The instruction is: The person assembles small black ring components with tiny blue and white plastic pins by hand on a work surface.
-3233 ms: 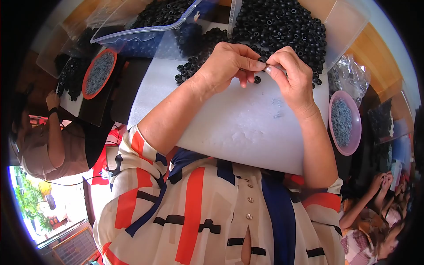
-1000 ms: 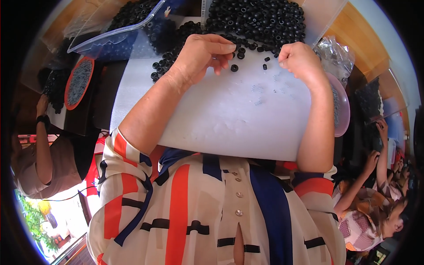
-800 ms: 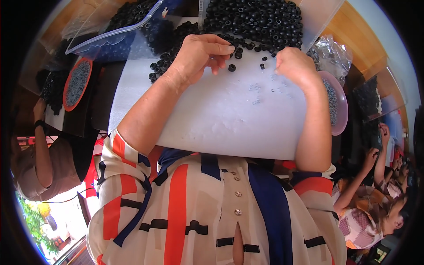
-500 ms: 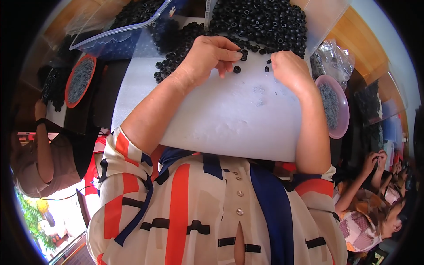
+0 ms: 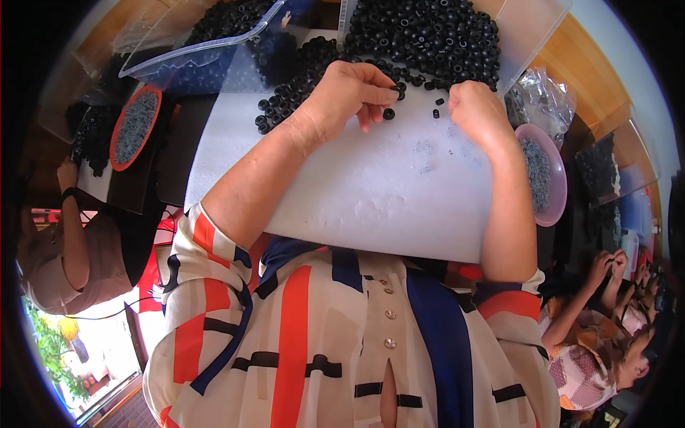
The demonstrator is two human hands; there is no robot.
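Observation:
My left hand (image 5: 347, 96) is closed, thumb and forefinger pinching a small black ring-shaped part (image 5: 400, 90) above the white board. A loose black part (image 5: 389, 114) with a hole lies just under its fingers. To the right, my right hand (image 5: 479, 113) is curled in a fist with the fingertips turned away; whatever it holds is hidden. Beside it rest two tiny black pieces, one of them a short cylinder (image 5: 436, 113). Small clear bits (image 5: 424, 157) are scattered on the white board (image 5: 342, 207).
A clear bin (image 5: 531, 43) of black parts stands ahead, another tub (image 5: 193, 75) at far left. Loose black parts (image 5: 285, 100) heap between. A pink bowl (image 5: 559, 185) and an orange dish (image 5: 117, 139) hold tiny grey pieces. Other people work at both sides.
The view has shifted slightly, so everything sits a little farther right. Both hands keep nearly the same pose over the board.

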